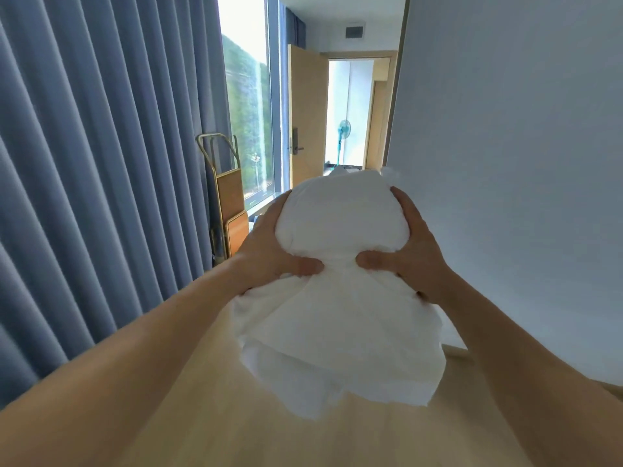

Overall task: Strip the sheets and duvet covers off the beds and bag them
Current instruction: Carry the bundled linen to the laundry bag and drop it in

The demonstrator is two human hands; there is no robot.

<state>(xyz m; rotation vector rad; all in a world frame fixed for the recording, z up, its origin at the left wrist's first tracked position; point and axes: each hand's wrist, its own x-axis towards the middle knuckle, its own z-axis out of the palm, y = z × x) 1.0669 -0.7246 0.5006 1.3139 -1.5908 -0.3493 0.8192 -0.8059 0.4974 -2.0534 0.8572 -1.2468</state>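
On my left the blue curtain (84, 163) hangs pleated, with a folded wooden stand (231, 203) leaning near the window (247, 106). My left hand (269, 254) clasps one side of the white linen bundle (337, 298), which is up in the air above the pale floor (236, 423), thumb dug into its pinched waist. My right hand (413, 257) clasps the other side likewise, the grey wall (522, 129) beyond it.

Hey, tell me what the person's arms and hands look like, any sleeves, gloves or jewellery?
The left arm and right arm are bare to the frame's edge, no sleeve in view. The left hand and right hand wear no gloves. No watch, bracelet or ring shows on the wrists or visible fingers.
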